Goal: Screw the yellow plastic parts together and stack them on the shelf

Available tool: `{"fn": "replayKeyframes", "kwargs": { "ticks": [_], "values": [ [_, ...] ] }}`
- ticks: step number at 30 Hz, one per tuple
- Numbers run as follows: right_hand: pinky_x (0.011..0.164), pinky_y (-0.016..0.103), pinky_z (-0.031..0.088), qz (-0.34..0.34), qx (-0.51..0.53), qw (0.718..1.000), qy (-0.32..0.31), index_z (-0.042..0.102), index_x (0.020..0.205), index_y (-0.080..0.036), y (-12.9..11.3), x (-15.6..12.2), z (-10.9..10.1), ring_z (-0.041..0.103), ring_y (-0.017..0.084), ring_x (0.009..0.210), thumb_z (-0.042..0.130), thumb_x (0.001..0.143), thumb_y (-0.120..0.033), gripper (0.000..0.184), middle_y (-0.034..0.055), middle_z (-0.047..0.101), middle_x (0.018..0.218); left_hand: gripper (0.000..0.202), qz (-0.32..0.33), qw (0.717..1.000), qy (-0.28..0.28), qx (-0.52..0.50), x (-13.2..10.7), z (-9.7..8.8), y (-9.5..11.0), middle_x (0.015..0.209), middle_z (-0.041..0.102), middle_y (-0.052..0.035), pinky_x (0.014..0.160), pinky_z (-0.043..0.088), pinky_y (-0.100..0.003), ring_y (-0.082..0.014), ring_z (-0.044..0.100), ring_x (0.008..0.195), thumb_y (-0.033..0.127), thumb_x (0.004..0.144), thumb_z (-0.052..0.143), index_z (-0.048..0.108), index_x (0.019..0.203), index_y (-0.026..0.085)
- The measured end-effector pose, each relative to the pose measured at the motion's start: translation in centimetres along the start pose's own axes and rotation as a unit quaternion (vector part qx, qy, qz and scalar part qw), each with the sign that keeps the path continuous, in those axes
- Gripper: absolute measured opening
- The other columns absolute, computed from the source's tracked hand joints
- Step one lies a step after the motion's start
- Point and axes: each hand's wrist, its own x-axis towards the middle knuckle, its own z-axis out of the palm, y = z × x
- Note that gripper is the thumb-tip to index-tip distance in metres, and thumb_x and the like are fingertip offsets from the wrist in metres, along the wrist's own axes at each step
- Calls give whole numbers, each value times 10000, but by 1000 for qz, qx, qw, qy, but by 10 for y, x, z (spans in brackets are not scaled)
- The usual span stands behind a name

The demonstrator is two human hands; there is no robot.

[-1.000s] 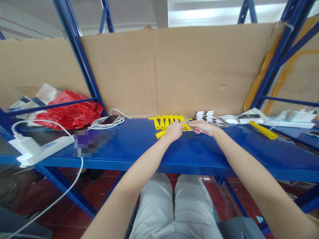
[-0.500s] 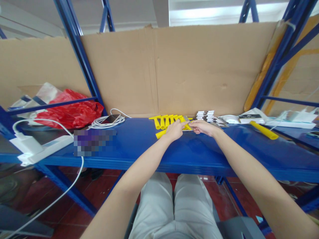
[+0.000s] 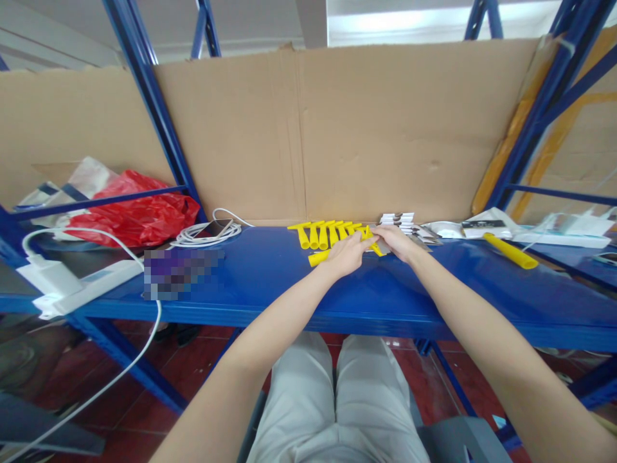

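My left hand [image 3: 346,256] is wrapped round the handle of a yellow T-shaped scraper [image 3: 318,258], whose hollow handle end sticks out to the left. Its wide yellow head shows between my two hands. The fingers of my right hand [image 3: 393,240] are closed at that head, against a thin grey, blade-like piece [image 3: 383,246]; the fingertips are partly hidden. Behind my left hand, several more yellow scrapers [image 3: 314,238] lie side by side, handles toward me. Small white packets [image 3: 398,220] are stacked just behind my right hand.
A loose yellow tube [image 3: 511,251] lies at the right near white packaging [image 3: 486,229] and a power strip [image 3: 569,240]. At the left are a coiled white cable [image 3: 205,239], a red plastic bag [image 3: 137,206] and another power strip [image 3: 103,286]. Cardboard [image 3: 385,128] closes off the back.
My left hand has shifted slightly right and toward me with the scraper. The scraper's head has turned, and my right hand has moved a little right and closer over it.
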Motion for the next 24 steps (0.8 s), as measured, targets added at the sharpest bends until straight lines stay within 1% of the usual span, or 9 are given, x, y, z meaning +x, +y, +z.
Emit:
{"fn": "replayKeyframes", "kwargs": {
  "ticks": [4,10,15,17,21,24],
  "values": [
    [466,201,319,-14,-15,1000,13,534,632,-179,0,0,0,427,89,462,630,827,-192,217,-38,484,515,576,1,1000,2,17,0,-1,2,1253,563,-104,901,497,-354,-241,594,1119,142,974,305,374,1517,318],
    [464,206,334,-25,-13,1000,9,508,632,-193,5,6,0,403,90,450,698,803,-292,274,-45,458,499,597,4,999,5,33,0,-2,3,1262,562,-121,894,495,-363,-250,588,1141,115,963,309,351,1530,298],
    [474,204,369,2,26,999,-23,481,653,-202,9,10,-1,399,88,444,724,802,-361,327,-54,444,486,568,5,1000,2,27,1,0,0,1250,564,-111,897,494,-364,-241,591,1114,134,972,317,391,1508,309],
    [485,205,391,18,49,998,-40,479,668,-204,8,9,-1,413,90,449,721,813,-352,318,-53,459,493,565,6,1000,0,19,0,1,-1,1251,563,-106,900,493,-362,-236,589,1105,134,974,313,403,1501,317],
    [514,212,430,40,73,994,-67,479,688,-203,3,3,-3,490,103,494,725,822,-317,302,-37,518,539,565,5,1000,-2,4,0,1,-2,1246,563,-109,911,488,-362,-239,587,1100,125,965,313,440,1481,316],
    [513,217,434,42,66,993,-85,486,711,-205,0,-1,-4,473,100,478,729,824,-330,295,-42,511,537,575,4,1000,-2,1,1,1,-2,1249,560,-111,922,483,-369,-240,591,1096,105,952,314,468,1464,316]
  ]
}}
